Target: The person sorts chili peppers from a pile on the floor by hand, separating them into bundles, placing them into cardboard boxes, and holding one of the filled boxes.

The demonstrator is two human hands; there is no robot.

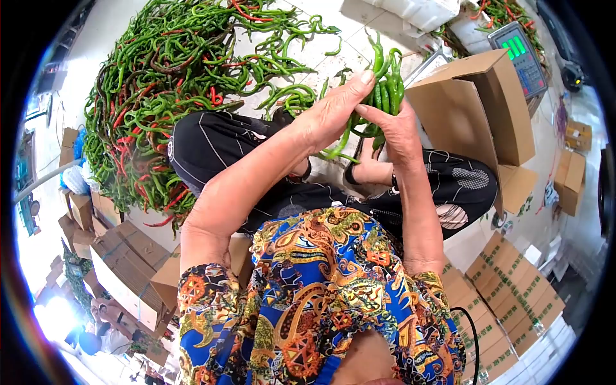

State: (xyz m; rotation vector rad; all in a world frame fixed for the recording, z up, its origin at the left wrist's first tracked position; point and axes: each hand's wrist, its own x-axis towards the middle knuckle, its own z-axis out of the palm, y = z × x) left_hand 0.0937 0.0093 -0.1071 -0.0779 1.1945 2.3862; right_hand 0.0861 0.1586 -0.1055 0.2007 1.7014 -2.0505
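Note:
A bunch of long green peppers [387, 93] is held between both hands above my feet. My left hand [396, 128] is wrapped round the lower right side of the bunch, its thumb across the front. My right hand [340, 106] presses against the bunch from the left, thumb pointing up and its other fingers partly hidden. A large pile of green and red peppers [160, 96] spreads over the floor to the left, with loose ones trailing towards my hands. An open cardboard box [449, 115] stands just right of my left hand.
A scale with a lit green display [518, 58] stands behind the box. White foam boxes [423, 11] are at the top. Flattened cartons [128, 263] lie lower left, and printed cartons [513, 289] lower right. Another person [112, 317] is at the far lower left.

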